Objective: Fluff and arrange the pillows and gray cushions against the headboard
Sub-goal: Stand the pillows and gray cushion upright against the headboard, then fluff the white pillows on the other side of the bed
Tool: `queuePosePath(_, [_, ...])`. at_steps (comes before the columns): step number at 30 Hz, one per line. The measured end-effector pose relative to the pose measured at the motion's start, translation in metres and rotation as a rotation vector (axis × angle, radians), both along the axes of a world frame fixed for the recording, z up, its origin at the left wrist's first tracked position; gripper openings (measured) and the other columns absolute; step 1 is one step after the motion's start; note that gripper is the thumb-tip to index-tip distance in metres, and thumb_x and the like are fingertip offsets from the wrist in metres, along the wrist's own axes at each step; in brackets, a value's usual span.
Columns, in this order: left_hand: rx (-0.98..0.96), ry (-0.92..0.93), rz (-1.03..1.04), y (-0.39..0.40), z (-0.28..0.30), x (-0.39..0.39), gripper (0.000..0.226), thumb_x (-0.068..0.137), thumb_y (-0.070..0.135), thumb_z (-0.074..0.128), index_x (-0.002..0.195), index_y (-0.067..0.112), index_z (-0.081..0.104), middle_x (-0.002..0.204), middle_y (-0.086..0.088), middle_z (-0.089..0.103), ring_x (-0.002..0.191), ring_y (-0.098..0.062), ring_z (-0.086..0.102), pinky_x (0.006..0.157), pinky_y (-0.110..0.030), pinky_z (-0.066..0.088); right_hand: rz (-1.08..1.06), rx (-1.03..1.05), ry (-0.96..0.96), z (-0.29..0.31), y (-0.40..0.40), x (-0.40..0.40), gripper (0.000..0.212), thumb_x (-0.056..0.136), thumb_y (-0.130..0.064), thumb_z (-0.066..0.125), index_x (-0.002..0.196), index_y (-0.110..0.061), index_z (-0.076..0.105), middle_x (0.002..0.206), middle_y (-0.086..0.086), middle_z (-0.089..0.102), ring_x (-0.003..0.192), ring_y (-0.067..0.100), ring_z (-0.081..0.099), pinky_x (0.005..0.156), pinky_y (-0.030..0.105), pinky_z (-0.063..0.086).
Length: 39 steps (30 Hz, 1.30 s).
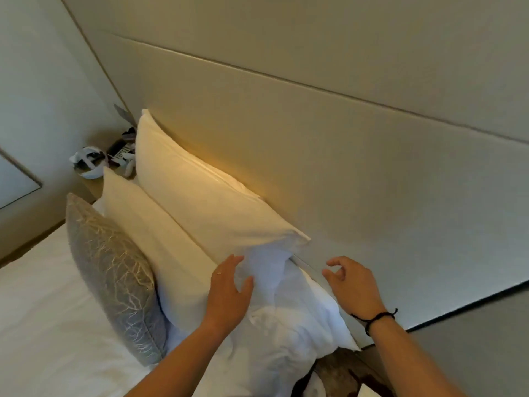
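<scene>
From the head camera, two white pillows are standing on the bed against the beige headboard (315, 156): the rear pillow (206, 193) is leaning on the panel, and the front pillow (151, 236) is leaning on it at its 8 o'clock. A gray cushion (111, 279) is propped in front, at 8 o'clock again. A rumpled pillow (289, 308) is lying slumped at 4 o'clock of the rear pillow, close to the headboard. The left hand (229, 293) is pressing spread fingers on its bunched top; this grip is released. The right hand (352, 285) is hovering just beside it with fingers loosely curled, grasping nothing. Fluffing this pillow looks like the step in hand. The next move probably calls for both hands taking its ends, shaking it full and standing it upright
</scene>
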<state>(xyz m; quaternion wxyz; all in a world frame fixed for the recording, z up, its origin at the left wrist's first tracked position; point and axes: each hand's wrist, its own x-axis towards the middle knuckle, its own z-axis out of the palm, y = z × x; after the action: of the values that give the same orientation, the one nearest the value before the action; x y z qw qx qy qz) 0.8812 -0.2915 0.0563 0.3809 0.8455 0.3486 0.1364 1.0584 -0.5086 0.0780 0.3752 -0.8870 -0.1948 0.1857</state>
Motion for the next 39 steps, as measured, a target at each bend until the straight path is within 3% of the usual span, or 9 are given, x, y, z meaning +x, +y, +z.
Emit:
queuePosePath(4, [-0.036, 0.018, -0.344, -0.041, 0.000, 0.026, 0.020, 0.093, 0.036, 0.061, 0.112, 0.042, 0.059, 0.117, 0.020, 0.063, 0.110, -0.003, 0.057, 0.095, -0.022, 0.043, -0.177, -0.064, 0.158, -0.018, -0.060, -0.042, 0.028, 0.088, -0.039, 0.064, 0.114, -0.030, 0.059, 0.084, -0.009, 0.064, 0.081, 0.003, 0.060, 0.073, 0.019, 0.045])
queuePosePath(7, [-0.111, 0.084, -0.589, -0.072, -0.011, 0.036, 0.010, 0.093, 0.039, 0.059, 0.101, 0.045, 0.062, 0.095, 0.019, 0.069, 0.092, 0.001, 0.064, 0.080, -0.018, 0.050, -0.358, -0.120, 0.288, -0.029, -0.120, -0.096, 0.034, 0.087, -0.042, 0.065, 0.117, -0.028, 0.059, 0.096, -0.008, 0.067, 0.089, 0.008, 0.063, 0.077, 0.021, 0.046])
queuePosePath(13, [-0.136, 0.269, -1.070, -0.182, -0.042, 0.006, 0.010, 0.094, 0.052, 0.050, 0.094, 0.046, 0.059, 0.089, 0.027, 0.063, 0.086, 0.004, 0.062, 0.072, -0.014, 0.049, -0.811, -0.166, 0.385, -0.024, -0.238, -0.257, 0.033, 0.088, -0.039, 0.067, 0.116, -0.023, 0.063, 0.086, -0.008, 0.068, 0.083, 0.007, 0.064, 0.077, 0.023, 0.048])
queuePosePath(17, [-0.051, 0.282, -1.379, -0.263, -0.038, -0.038, 0.028, 0.090, 0.060, 0.044, 0.103, 0.044, 0.062, 0.086, 0.028, 0.063, 0.083, 0.007, 0.060, 0.074, -0.023, 0.055, -1.183, -0.163, 0.319, -0.003, -0.284, -0.360, 0.032, 0.089, -0.036, 0.065, 0.120, -0.028, 0.057, 0.087, -0.012, 0.066, 0.074, 0.001, 0.061, 0.058, 0.016, 0.041])
queuePosePath(20, [0.015, 0.268, -1.570, -0.318, -0.027, -0.068, 0.032, 0.086, 0.061, 0.042, 0.099, 0.042, 0.064, 0.084, 0.025, 0.065, 0.079, 0.005, 0.060, 0.072, -0.030, 0.056, -1.363, -0.148, 0.270, 0.008, -0.303, -0.429, 0.031, 0.090, -0.036, 0.065, 0.119, -0.030, 0.057, 0.093, -0.013, 0.063, 0.081, -0.002, 0.058, 0.063, 0.017, 0.042])
queuePosePath(23, [0.051, 0.253, -1.694, -0.366, -0.014, -0.101, 0.030, 0.086, 0.060, 0.042, 0.096, 0.042, 0.064, 0.084, 0.024, 0.065, 0.079, 0.005, 0.059, 0.071, -0.031, 0.055, -1.510, -0.101, 0.251, 0.013, -0.314, -0.489, 0.025, 0.089, -0.034, 0.066, 0.113, -0.028, 0.061, 0.097, -0.009, 0.066, 0.087, 0.007, 0.062, 0.073, 0.026, 0.047])
queuePosePath(30, [0.109, 0.228, -1.920, -0.462, 0.006, -0.206, 0.028, 0.089, 0.054, 0.045, 0.092, 0.036, 0.067, 0.085, 0.020, 0.066, 0.082, -0.001, 0.061, 0.075, -0.032, 0.054, -1.701, 0.009, 0.158, 0.018, -0.342, -0.615, 0.013, 0.089, -0.034, 0.066, 0.102, -0.033, 0.067, 0.092, -0.018, 0.068, 0.086, -0.002, 0.064, 0.065, 0.017, 0.045])
queuePosePath(34, [0.105, 0.217, -2.012, -0.514, 0.011, -0.292, 0.035, 0.091, 0.048, 0.046, 0.083, 0.022, 0.068, 0.078, 0.006, 0.069, 0.077, -0.013, 0.064, 0.072, -0.036, 0.056, -1.787, 0.041, 0.134, 0.016, -0.372, -0.702, 0.014, 0.088, -0.036, 0.066, 0.101, -0.032, 0.067, 0.092, -0.017, 0.069, 0.085, -0.003, 0.063, 0.066, 0.019, 0.047])
queuePosePath(39, [0.128, 0.194, -2.097, -0.569, 0.012, -0.405, 0.026, 0.087, 0.051, 0.049, 0.082, 0.032, 0.067, 0.079, 0.016, 0.067, 0.078, -0.005, 0.062, 0.070, -0.030, 0.053, -1.916, 0.045, 0.087, 0.006, -0.412, -0.807, 0.016, 0.087, -0.037, 0.066, 0.101, -0.029, 0.067, 0.088, -0.019, 0.066, 0.081, -0.006, 0.061, 0.062, 0.015, 0.042])
